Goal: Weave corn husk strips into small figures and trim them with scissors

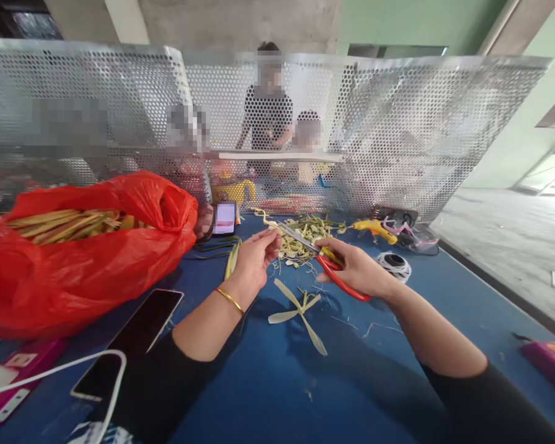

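Note:
My right hand (356, 268) grips scissors (333, 274) with one red and one yellow handle, blades pointing up and left. Pinched in the fingertips of my left hand (258, 253) is a thin pale plant strip (266, 217), its curled end sticking up close to the blade tips. Whether the blades touch the strip I cannot tell. Below both hands, a four-armed piece of pale leaf strips (300, 311) lies on the blue tabletop (351, 394). Behind them spreads a heap of green-yellow trimmings (305, 237). Longer green strips (232, 258) lie beside my left wrist.
A red plastic bag (97, 271) of dried strips fills the left. Near it lie a dark phone (134, 336), a lit phone (225, 219) and a pink power strip (13, 394). At right are a yellow glue gun (374, 229) and a spool (394, 266). People sit behind a perforated metal screen (398, 135).

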Motion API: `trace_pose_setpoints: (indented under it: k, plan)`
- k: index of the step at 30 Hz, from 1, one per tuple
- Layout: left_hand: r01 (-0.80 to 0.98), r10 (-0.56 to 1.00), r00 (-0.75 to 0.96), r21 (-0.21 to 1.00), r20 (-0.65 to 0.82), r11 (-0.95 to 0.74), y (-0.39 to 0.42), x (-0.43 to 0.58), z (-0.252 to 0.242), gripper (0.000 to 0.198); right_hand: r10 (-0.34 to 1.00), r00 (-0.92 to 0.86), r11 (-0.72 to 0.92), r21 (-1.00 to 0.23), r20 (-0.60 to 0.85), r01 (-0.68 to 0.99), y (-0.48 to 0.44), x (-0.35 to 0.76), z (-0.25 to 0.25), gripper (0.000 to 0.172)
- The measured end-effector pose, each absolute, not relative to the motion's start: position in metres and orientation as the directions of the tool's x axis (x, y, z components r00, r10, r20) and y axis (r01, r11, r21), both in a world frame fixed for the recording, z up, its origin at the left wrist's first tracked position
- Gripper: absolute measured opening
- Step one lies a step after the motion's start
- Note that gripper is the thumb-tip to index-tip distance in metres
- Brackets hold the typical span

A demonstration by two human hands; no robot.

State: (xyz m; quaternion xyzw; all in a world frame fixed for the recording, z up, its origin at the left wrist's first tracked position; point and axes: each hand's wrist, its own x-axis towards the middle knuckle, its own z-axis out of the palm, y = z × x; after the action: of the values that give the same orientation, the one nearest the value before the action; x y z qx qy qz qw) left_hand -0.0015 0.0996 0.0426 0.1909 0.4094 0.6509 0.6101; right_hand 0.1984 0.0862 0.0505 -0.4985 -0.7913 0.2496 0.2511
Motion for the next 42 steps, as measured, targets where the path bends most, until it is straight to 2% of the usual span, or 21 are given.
trace_pose_setpoints:
  k: [7, 16, 26, 33, 36, 38, 40, 42]
  plan:
    - [-0.611, 0.953, -0.217, 0.791, -0.213, 0.037, 0.100, -0.001, 0.042, 0.009, 0.919, -0.364, 0.375, -0.620, 0.151, 0.689, 0.086, 0.197, 0.050, 0.057]
    - [-0.534, 0.964, -0.187, 0.843, -0.191, 0.063, 0.097, 0.009, 0.033, 0.008, 0.908, -0.383, 0.392, -0.673, 0.171, 0.627, 0.089, 0.198, 0.041, 0.054]
    - [-0.540, 0.958, -0.187, 0.837, -0.219, 0.086, 0.098, 0.007, 0.033, 0.010, 0.918, -0.375, 0.339, -0.744, 0.128, 0.576, 0.089, 0.195, 0.039, 0.066]
    - [-0.533, 0.963, -0.168, 0.841, -0.211, 0.092, 0.099, 0.006, 0.034, 0.009, 0.888, -0.436, 0.397, -0.727, 0.149, 0.560, 0.090, 0.195, 0.039, 0.052]
    - [-0.532, 0.960, -0.169, 0.840, -0.224, 0.103, 0.099, 0.005, 0.035, 0.008, 0.878, -0.443, 0.440, -0.670, 0.181, 0.598, 0.091, 0.195, 0.038, 0.048]
    - [-0.534, 0.957, -0.167, 0.838, -0.236, 0.113, 0.098, 0.005, 0.036, 0.007, 0.905, -0.368, 0.422, -0.572, 0.216, 0.703, 0.093, 0.194, 0.037, 0.047]
    - [-0.530, 0.960, -0.155, 0.840, -0.232, 0.117, 0.097, 0.005, 0.037, 0.007, 0.937, -0.269, 0.337, -0.387, 0.221, 0.858, 0.095, 0.193, 0.036, 0.043]
    - [-0.518, 0.969, -0.135, 0.848, -0.208, 0.110, 0.094, 0.006, 0.038, 0.008, 0.960, -0.225, 0.249, -0.146, 0.164, 0.957, 0.096, 0.193, 0.033, 0.037]
